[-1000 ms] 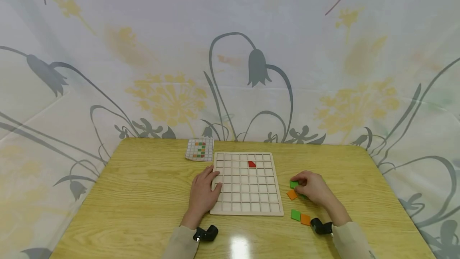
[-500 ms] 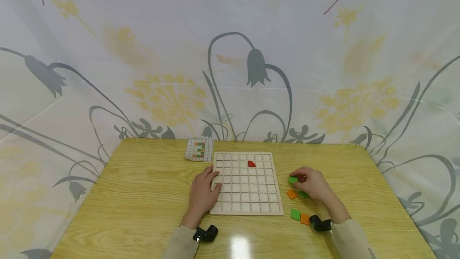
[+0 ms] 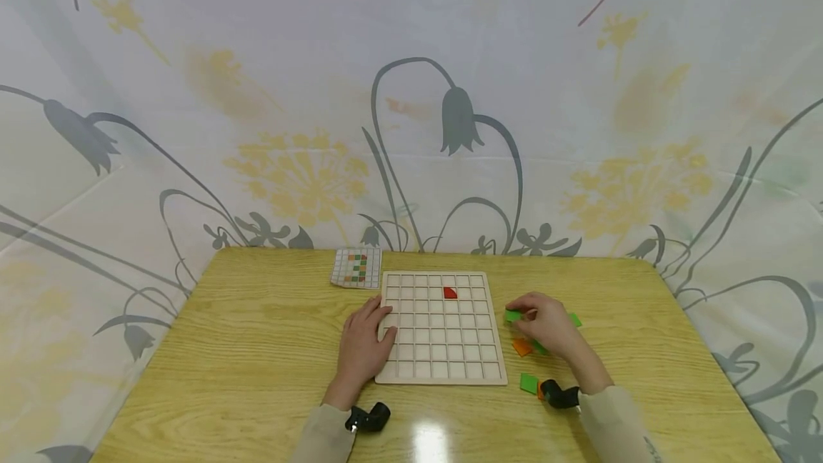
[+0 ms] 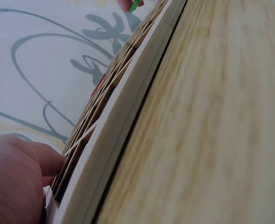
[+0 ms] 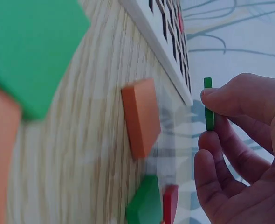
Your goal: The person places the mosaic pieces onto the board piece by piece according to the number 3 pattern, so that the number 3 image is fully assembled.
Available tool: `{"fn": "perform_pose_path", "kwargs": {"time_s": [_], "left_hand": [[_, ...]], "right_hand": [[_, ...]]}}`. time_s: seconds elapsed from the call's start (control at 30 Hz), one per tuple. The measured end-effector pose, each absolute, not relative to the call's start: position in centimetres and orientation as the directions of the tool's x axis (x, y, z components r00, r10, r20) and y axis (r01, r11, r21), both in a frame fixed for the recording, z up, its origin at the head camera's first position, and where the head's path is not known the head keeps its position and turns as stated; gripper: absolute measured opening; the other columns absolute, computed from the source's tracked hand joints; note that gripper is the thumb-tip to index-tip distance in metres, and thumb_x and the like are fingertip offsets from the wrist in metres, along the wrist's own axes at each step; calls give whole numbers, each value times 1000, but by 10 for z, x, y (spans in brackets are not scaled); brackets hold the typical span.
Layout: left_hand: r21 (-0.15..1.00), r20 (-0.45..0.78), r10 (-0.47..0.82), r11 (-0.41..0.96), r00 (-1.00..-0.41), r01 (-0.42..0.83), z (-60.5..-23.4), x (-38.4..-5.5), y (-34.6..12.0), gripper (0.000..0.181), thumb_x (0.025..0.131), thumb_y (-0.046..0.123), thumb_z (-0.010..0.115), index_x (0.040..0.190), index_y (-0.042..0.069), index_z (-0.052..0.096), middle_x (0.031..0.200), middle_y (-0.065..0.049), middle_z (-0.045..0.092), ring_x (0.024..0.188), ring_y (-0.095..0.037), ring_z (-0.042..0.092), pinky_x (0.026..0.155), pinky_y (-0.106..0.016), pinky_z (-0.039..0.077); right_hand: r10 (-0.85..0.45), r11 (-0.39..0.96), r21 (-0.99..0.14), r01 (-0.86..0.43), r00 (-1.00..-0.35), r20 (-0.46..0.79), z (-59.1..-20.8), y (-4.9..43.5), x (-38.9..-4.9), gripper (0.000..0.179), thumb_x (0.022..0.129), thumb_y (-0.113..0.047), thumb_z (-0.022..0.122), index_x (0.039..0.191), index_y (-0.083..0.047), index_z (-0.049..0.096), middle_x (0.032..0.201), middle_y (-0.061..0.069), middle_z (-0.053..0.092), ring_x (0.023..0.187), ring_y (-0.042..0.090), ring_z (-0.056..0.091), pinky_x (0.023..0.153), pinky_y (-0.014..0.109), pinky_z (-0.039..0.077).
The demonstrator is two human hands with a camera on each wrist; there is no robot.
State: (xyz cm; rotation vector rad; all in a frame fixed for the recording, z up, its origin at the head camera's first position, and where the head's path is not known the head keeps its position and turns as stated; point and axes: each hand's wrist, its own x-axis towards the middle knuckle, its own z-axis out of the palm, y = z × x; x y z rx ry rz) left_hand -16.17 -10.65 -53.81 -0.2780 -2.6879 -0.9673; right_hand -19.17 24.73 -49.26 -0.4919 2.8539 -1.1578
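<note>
Flowery fabric (image 3: 411, 27) fills the background, with a yellowish wood tabletop (image 3: 244, 349) in front of it and a pale grid board (image 3: 437, 335) lying on that, so I'm placing everything off the board. Just left of its far left corner is a printed card (image 3: 356, 268) with a coloured pattern. Left hand (image 3: 363, 345) rests over the board's left edge, fingers extended, thumb apart, not pinching anything that I can see. One red piece (image 3: 450, 293) sits in a cell toward the board's far side, right of middle.

What's changed: the right hand (image 3: 545, 324) is nearer the board than a moment ago, with a green tile (image 3: 512, 316) pinched between thumb and fingers. So I'd call that tile picked up but not yet placed. It's right at the fingertips, just off the board's right edge. Farther right are the loose ones: an orange tile (image 3: 521, 347), another green one (image 3: 529, 383) by the board's near right corner, and one more green piece (image 3: 575, 319) the hand no longer covers.
</note>
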Motion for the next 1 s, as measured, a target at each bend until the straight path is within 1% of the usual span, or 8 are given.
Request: {"fn": "perform_pose_path", "kwargs": {"time_s": [0.17,0.33,0.47,0.6,0.77,1.0], "left_hand": [[597,315,88,756,-945,269,-536,-161,-107,35,93,19,68,125,4,67,146,-16,51,137,-35,42,111,-56,31],[591,319,88,760,-944,270,-536,-161,-107,34,93,19,68,124,4,68,145,-16,52,137,-35,43,110,-56,32],[593,325,89,756,-942,276,-537,-161,-107,34,93,18,68,123,4,68,145,-17,52,137,-36,44,109,-57,32],[593,324,91,756,-942,277,-538,-161,-106,34,93,18,68,124,4,67,145,-17,52,137,-36,43,109,-57,32],[596,319,93,754,-943,276,-539,-162,-107,34,93,18,68,124,4,67,145,-17,51,137,-36,43,110,-57,31],[600,317,88,753,-944,271,-538,-162,-106,35,92,18,68,124,4,67,145,-16,51,137,-36,43,110,-57,31]], "right_hand": [[-316,624,-722,-298,-942,116,-496,237,-196,24,87,-1,72,111,1,72,104,7,65,96,28,62,81,37,56],[-320,603,-740,-297,-940,116,-496,222,-199,25,85,1,71,110,0,73,104,6,65,94,26,62,79,36,56],[-325,595,-747,-296,-939,113,-496,212,-200,25,85,2,71,109,0,74,104,7,65,95,26,61,80,37,56],[-334,596,-744,-302,-936,112,-496,203,-203,25,84,2,73,108,-1,74,103,6,64,92,25,60,79,37,55],[-333,610,-732,-303,-936,110,-499,194,-207,25,84,1,73,108,-4,75,102,3,64,87,20,60,78,37,54],[-341,608,-735,-298,-935,98,-503,185,-212,24,83,0,73,106,-6,76,100,1,63,85,17,59,78,36,54]]}}
